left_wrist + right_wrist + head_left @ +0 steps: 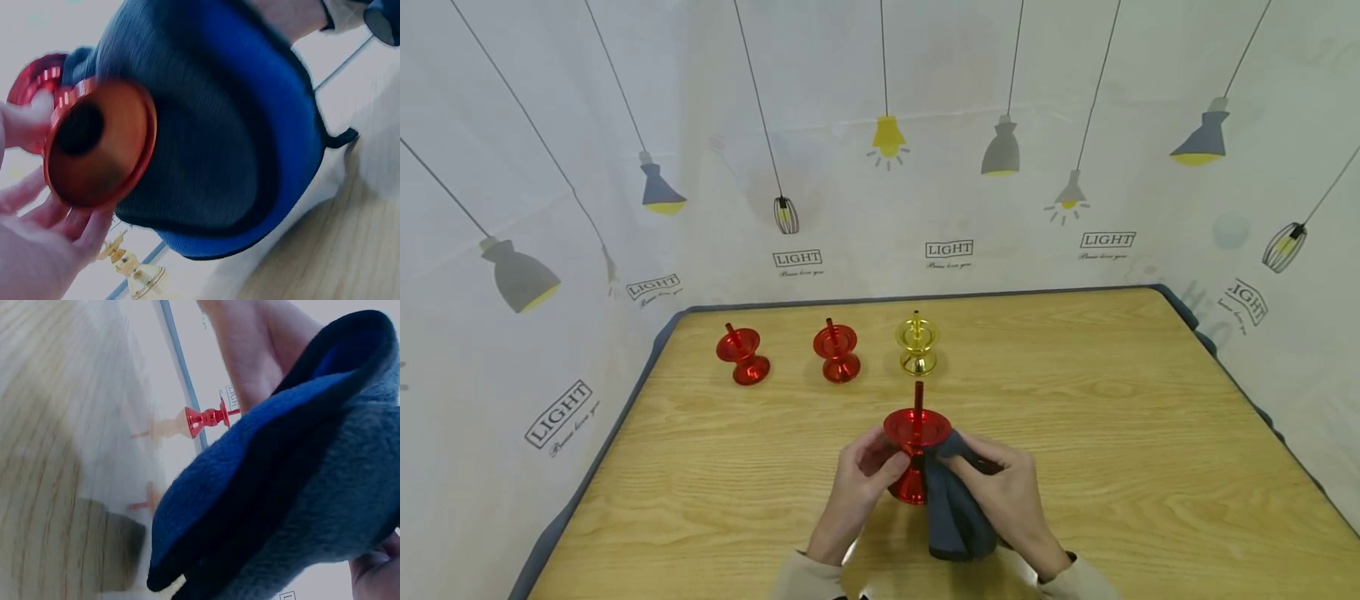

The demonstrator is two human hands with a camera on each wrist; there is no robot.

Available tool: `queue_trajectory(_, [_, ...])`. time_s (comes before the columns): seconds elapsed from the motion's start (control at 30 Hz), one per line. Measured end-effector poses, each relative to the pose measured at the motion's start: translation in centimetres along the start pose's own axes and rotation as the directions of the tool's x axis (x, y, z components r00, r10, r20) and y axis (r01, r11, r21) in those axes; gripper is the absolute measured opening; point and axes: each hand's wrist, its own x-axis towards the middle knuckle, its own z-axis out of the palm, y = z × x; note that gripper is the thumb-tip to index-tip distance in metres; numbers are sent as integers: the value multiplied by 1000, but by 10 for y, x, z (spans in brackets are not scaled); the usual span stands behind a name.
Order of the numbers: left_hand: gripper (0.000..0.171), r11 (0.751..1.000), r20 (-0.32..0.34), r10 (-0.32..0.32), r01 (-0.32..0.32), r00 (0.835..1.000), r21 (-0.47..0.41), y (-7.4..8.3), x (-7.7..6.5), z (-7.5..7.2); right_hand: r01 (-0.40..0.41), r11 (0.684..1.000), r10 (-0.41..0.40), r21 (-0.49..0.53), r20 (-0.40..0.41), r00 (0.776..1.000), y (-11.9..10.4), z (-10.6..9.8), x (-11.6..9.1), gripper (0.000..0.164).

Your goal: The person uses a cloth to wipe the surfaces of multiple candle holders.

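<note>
A red shiny metal candle holder with a spike stands upright between both hands above the front of the table. My left hand grips it from the left side, thumb at the stem. In the left wrist view, that candle holder's hollow base faces the camera, the fingers wrapped round it. My right hand pinches a folded blue-grey cloth against the right side of the stem, beneath the dish. Much of the right wrist view is filled by the cloth, which covers the candle holder there.
Toward the back of the wooden table stand two more red candle holders, one at the left and another beside it, then a gold candle holder. A lamp-printed white curtain surrounds the table's back and sides.
</note>
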Motion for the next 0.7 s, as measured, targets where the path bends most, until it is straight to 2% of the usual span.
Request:
queue_trajectory(0.17, [25,998,-136,50,-43,989,53,-4,2,14,-76,997,74,-22,-79,994,1,2,3,30])
queue_trajectory(0.37, [31,995,-232,10,12,973,95,-2,5,21,-125,991,119,-42,-111,987,-1,4,4,27])
queue_trajectory(0.53, [32,994,-263,-15,43,965,100,-2,6,17,-100,991,90,-89,-110,990,-1,5,5,23])
queue_trajectory(0.7, [32,996,-235,-8,28,972,81,-1,6,13,-84,992,75,-91,-98,992,1,5,6,22])
